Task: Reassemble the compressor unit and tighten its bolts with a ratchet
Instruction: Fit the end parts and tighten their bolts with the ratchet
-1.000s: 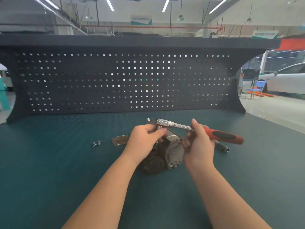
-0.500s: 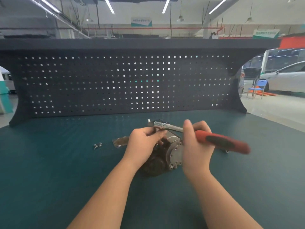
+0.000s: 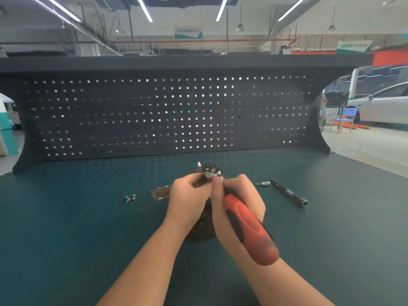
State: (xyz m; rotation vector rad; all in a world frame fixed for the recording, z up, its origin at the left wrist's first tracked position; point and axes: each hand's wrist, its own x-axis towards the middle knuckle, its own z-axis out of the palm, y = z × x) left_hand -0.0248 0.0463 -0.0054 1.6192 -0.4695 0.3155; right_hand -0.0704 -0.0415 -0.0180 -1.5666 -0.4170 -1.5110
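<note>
Head view, near to far. Closest: two bare forearms, reaching up from the bottom edge and meeting in the middle of the green desk (image 3: 66, 239). One ratchet (image 3: 247, 228), red and black handle pointing back toward the camera and lying over the right wrist, shiny head far up at the fingertips. Right hand (image 3: 238, 204) curled round the thin neck of the ratchet, thumb pointing up along it; grip closed round the tool. Left hand (image 3: 189, 199) bent over too, fingers pinched together at the ratchet head; grip pressed tight there, though hard to tell exactly which small part is pinched. One compressor unit (image 3: 204, 221) sitting on the desk right under both hands, dark and round, mostly hidden by them, with only a dark strip seen between the wrists and a bit of its top poking out past the fingers.

Left of the hands: one flat brownish plate (image 3: 160, 193) lying on the desk, partly hidden by the left hand. Further left, well apart: two small bolts (image 3: 130, 198) lying close together. Right of the hands: one small silver socket piece (image 3: 265, 183), and just beside it one long dark extension bar (image 3: 289, 193) lying at a slant.

Far back: one dark pegboard (image 3: 154, 115) standing across the rear of the desk. Past its right end: one blue chair (image 3: 346, 119) and one white car (image 3: 384, 104).
</note>
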